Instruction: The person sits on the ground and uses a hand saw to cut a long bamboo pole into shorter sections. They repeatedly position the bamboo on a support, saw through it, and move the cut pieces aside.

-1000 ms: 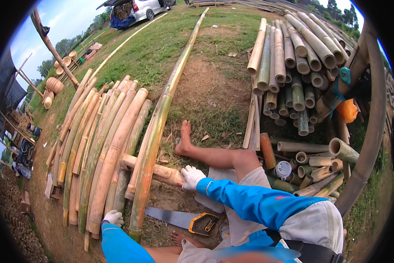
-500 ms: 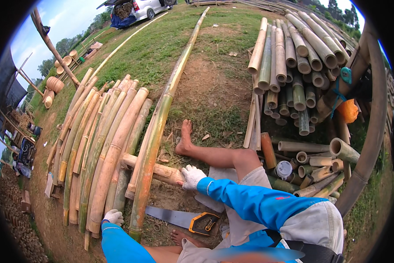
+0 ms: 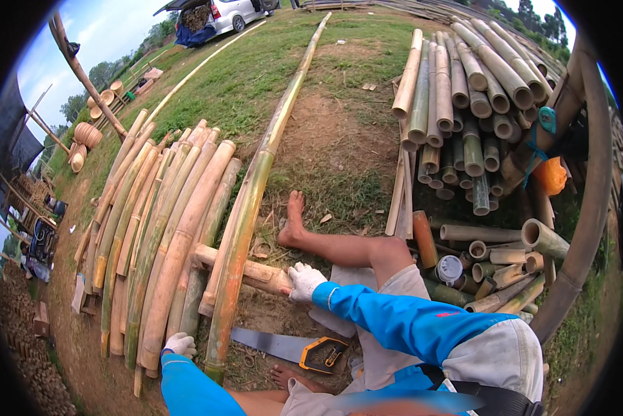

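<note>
My right hand (image 3: 304,282), in a white work glove, is closed around the cut end of a short, thick bamboo piece (image 3: 266,277). This piece lies crosswise under a long green and tan bamboo pole (image 3: 245,222). My left hand (image 3: 180,344), also gloved, rests at the near end of a row of bamboo poles (image 3: 180,249). Its fingers look loosely bent, with nothing visible held in them. Between my hands, a handsaw (image 3: 270,341) with a black and yellow handle lies on the dirt by my leg.
At right, cut bamboo tubes (image 3: 474,97) are stacked high, with shorter offcuts (image 3: 492,249) and a white-lidded container (image 3: 449,268) below. A curved bamboo post (image 3: 589,180) stands beside them, with an orange bag (image 3: 550,175). A silver car (image 3: 232,14) is parked far off.
</note>
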